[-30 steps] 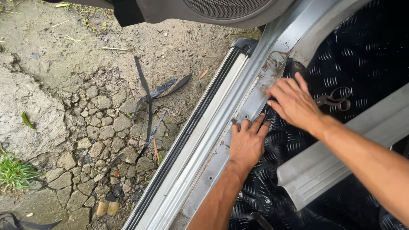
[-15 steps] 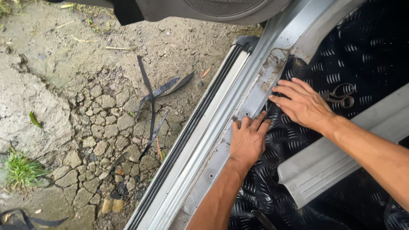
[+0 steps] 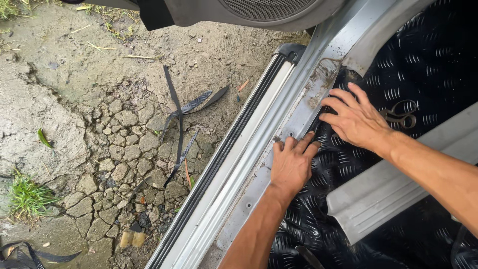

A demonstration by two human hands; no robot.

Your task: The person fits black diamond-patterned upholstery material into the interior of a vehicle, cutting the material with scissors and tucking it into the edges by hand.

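Soft, even overcast daylight; faint shadows only, mild sheen on the black checker-patterned floor mat (image 3: 398, 65); sharp focus throughout, slight wide-angle stretch at the edges.

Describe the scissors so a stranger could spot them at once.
Start at the black patterned floor mat inside the car. Just beyond the right hand, the scissors lie flat on it. They are the only small metal thing there, dull and rusty, with two looped handles.

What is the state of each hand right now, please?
Left hand: open, holding nothing, flat on the edge of the black floor mat by the door sill.
Right hand: open, fingers spread on the mat edge, holding nothing.
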